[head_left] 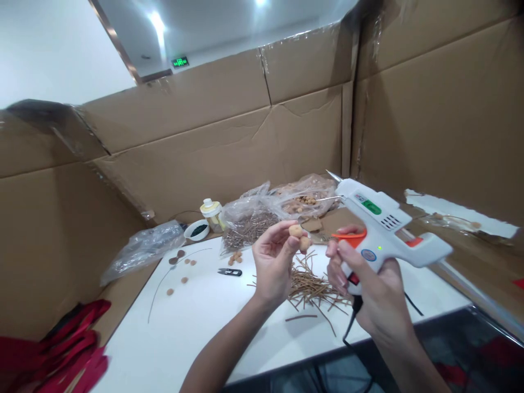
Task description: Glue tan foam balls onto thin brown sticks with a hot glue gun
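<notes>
My left hand point(272, 265) pinches two small tan balls point(298, 237) at its fingertips, and they seem to touch each other. My right hand point(370, 289) grips a white hot glue gun point(380, 229) by its handle, with the metal nozzle pointing up and away to the left. A black cord point(354, 319) trails down from the gun's base. An orange handle point(349, 235) sits against my right fingers, partly hidden by the gun. Below both hands lies a loose pile of thin brown sticks point(311, 289).
A white tabletop point(196, 322) holds black thread snips point(230, 272), small brown discs point(180, 267) and a thin dark wire point(164, 278). Plastic bags of sticks point(249, 224) and tan balls point(303, 199) stand behind, beside a white bowl of green beads point(197, 230). Red material point(61, 349) lies at lower left; cardboard walls surround the table.
</notes>
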The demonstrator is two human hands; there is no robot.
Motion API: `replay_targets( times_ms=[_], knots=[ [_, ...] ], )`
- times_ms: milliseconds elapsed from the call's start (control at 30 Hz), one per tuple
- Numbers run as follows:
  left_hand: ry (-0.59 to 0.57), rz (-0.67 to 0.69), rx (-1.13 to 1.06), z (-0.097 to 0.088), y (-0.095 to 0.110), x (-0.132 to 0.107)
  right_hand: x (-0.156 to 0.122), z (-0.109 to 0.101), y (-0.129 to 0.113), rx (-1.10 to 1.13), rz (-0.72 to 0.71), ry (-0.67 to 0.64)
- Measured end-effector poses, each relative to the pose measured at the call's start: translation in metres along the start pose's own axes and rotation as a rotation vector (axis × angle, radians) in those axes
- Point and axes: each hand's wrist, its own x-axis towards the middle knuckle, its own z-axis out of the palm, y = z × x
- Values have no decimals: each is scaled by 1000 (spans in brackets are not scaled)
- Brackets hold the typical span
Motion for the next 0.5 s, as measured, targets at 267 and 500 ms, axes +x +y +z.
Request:
replay_targets(
  times_ms=[267, 500],
  knots=[
    [28, 45, 63, -15, 14, 15, -18, -63, -11, -505, -40, -215],
    [-50, 111, 144, -19, 17, 16, -38, -74, -18, -682, 129, -133]
  ],
)
